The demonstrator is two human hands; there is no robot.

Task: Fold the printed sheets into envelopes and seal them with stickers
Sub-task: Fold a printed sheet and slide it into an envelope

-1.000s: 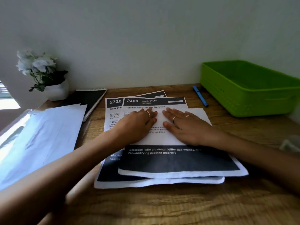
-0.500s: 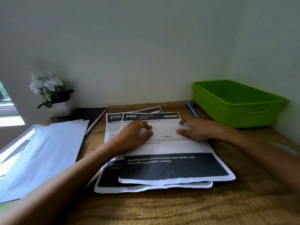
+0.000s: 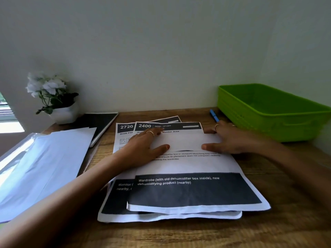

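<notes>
Single head-worn cam, wide-angle, looking fwd and down over the bench (image 3: 268, 233) toward the far wall (image 3: 161, 51). Close range: both forearms enter from near edge; paper stack (image 3: 188, 190) centre frame, green tray (image 3: 250, 120) far right, plant pot (image 3: 64, 113) far left. No 2nd view.

A wooden desk (image 3: 268, 230) holds a stack of printed sheets (image 3: 188, 194). The top sheet's far part is folded toward the viewer as a white flap (image 3: 186, 142). The left hand (image 3: 143, 149) and right hand (image 3: 227, 138) press flat on its ends. A green tray (image 3: 279, 126) sits right, a blue pen (image 3: 214, 115) beside it, a flower pot (image 3: 64, 113) left.
</notes>
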